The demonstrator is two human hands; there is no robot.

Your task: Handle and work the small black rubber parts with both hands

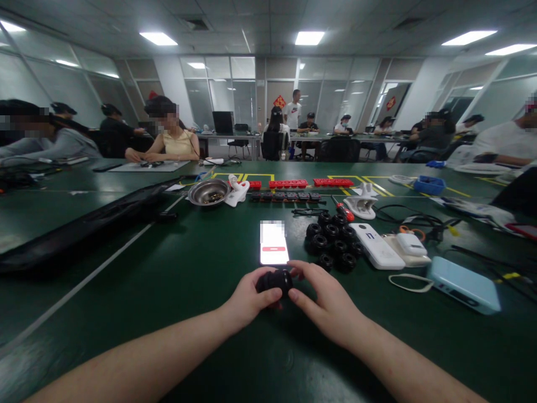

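My left hand (247,296) is wrapped round a black round part (279,280) with a glossy, ridged side, its thumb along the near side. My right hand (323,294) curves round the right end of this part, thumb and fingertips at its edge. Just beyond both hands lies a phone (273,252) with a lit white screen and a red bar. To the right of the phone sits a heap of similar black round parts (333,240) with ring-shaped ends.
A metal bowl (205,193) holds small brass-coloured pieces. Red trays (287,183) and a dark strip of modules (289,197) lie farther back. At right are a white power bank (377,246), a light-blue box (464,285) and cables. A long black bag (92,221) lies left.
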